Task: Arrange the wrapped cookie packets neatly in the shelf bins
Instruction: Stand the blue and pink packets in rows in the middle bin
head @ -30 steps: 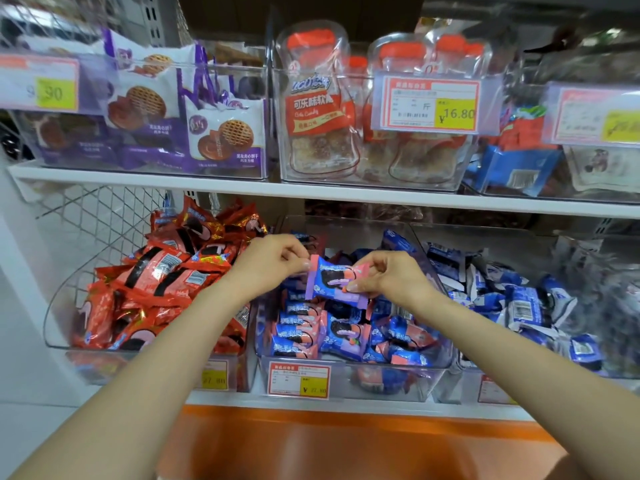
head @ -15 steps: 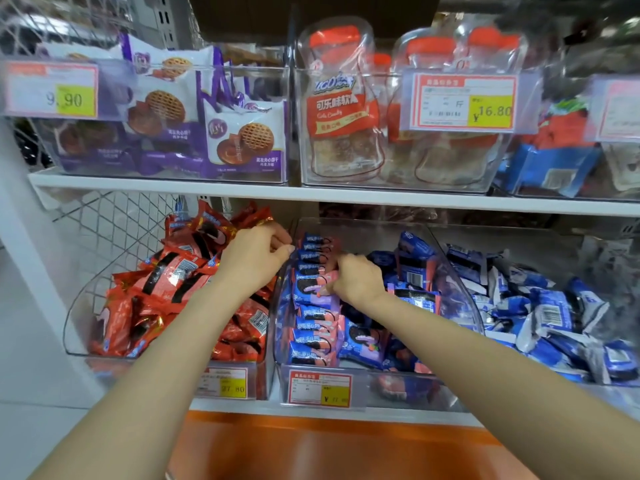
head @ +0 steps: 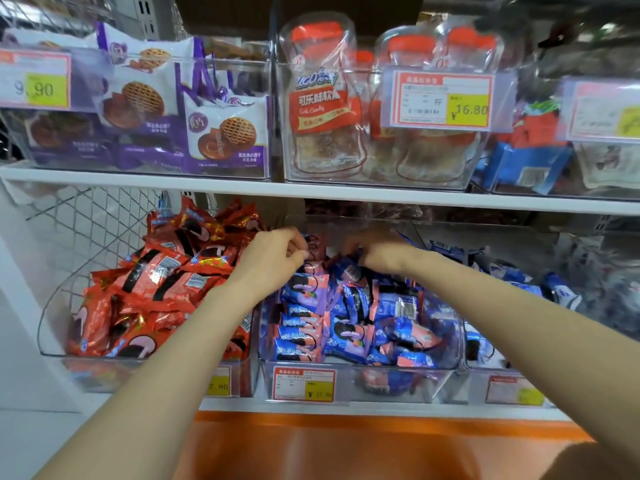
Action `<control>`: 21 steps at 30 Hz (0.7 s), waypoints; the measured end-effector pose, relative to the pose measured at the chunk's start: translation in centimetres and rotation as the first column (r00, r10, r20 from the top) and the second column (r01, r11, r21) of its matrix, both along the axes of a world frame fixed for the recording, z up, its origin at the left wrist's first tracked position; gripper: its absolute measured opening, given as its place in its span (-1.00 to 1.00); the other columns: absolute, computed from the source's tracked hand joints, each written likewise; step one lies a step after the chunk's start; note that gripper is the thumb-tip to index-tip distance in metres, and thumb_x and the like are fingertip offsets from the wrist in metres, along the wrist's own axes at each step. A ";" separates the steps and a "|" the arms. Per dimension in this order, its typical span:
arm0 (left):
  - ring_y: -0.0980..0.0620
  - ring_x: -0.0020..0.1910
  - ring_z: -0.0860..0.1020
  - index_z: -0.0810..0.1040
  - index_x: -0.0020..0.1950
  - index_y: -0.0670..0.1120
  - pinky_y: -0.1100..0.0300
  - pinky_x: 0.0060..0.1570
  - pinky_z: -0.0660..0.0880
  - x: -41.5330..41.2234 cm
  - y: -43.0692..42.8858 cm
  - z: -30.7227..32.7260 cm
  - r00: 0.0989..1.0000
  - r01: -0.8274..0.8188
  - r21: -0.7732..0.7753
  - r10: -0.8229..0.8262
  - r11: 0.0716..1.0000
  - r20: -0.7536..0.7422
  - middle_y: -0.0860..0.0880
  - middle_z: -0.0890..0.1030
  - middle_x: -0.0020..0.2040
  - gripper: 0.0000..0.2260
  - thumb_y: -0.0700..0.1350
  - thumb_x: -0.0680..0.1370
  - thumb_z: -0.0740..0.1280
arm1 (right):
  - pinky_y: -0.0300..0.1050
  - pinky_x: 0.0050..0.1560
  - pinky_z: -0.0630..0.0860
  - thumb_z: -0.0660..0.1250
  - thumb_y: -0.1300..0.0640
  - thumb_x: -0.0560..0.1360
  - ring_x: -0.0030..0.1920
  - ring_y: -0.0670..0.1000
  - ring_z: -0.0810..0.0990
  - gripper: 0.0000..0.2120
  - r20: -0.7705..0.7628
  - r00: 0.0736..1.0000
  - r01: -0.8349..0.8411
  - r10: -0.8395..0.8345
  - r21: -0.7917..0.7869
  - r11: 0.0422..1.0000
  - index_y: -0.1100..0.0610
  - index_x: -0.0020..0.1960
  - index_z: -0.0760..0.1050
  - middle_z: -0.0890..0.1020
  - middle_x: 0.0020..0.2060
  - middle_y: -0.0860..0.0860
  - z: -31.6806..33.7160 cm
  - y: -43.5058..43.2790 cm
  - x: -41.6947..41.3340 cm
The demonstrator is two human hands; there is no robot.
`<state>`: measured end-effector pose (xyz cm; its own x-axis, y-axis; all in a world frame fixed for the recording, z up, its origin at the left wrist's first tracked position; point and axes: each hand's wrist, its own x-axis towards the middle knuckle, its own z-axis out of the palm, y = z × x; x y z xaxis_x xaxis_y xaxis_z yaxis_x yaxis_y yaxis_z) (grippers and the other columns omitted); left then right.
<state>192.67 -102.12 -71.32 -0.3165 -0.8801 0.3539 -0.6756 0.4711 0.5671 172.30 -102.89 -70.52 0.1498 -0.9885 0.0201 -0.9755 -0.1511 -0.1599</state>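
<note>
Now that the lifted packet (head: 316, 249) is tucked at the row's (head: 301, 323) back, left hand (head: 273, 258) pinches it; right hand (head: 379, 254) blurred, unclear.

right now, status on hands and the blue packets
Left hand pinching packet at back of middle bin. Right hand blurred, grip unclear. Nothing blocking.

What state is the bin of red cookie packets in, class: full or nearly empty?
Full: the red packets are piled high across the bin, rising well above its low front wall.
</note>
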 end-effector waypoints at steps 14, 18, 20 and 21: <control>0.02 -0.09 0.54 0.52 0.13 -0.19 0.28 -0.09 0.43 -2.4 0.2 -1.4 0.998 0.040 0.175 -0.032 0.984 -0.045 -0.07 0.57 -0.04 -0.78 -0.08 0.57 0.29 | -0.25 -0.20 0.50 0.40 0.46 0.36 -0.25 -0.11 0.56 -0.79 0.615 0.788 -0.031 0.014 0.018 0.999 0.17 -0.29 0.56 0.62 -0.22 0.05 0.6 2.6 -1.5; 0.08 -0.18 0.57 0.51 0.14 -0.18 0.17 -0.05 0.55 -3.1 1.1 -0.8 0.935 0.263 0.532 -0.076 0.805 -0.347 -0.04 0.59 -0.10 -0.72 -0.01 0.55 0.30 | -0.37 -0.11 0.54 0.31 0.52 0.39 -0.20 -0.18 0.59 -0.68 0.742 0.669 -0.051 0.041 -0.009 0.999 0.17 -0.39 0.52 0.64 -0.22 -0.04 0.3 4.7 -1.9; 0.18 -0.31 0.53 0.55 -0.02 -0.08 0.23 -0.12 0.55 -3.2 1.4 -0.7 0.927 0.316 0.598 -0.106 0.737 -0.359 0.02 0.59 -0.20 -0.88 -0.06 0.52 0.35 | -0.38 -0.23 0.52 0.26 0.56 0.40 -0.28 -0.16 0.60 -0.68 0.804 0.593 -0.053 0.036 -0.006 0.999 0.19 -0.34 0.53 0.65 -0.30 -0.04 0.0 5.2 -1.9; 0.19 -0.33 0.53 0.55 -0.08 -0.06 0.24 -0.13 0.55 -3.2 1.4 -0.7 0.930 0.319 0.607 -0.115 0.728 -0.350 0.02 0.60 -0.20 -0.93 -0.08 0.51 0.37 | -0.37 -0.26 0.52 0.24 0.58 0.40 -0.31 -0.18 0.60 -0.68 0.832 0.554 -0.056 0.039 -0.009 0.998 0.20 -0.31 0.53 0.64 -0.29 -0.01 -0.2 5.4 -1.9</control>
<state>189.50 -100.74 -72.03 -0.5096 -0.8432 -0.1712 -0.3731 0.0373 0.9270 170.44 -97.48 -70.75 0.1220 -0.9820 0.1444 -0.3990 -0.1817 -0.8988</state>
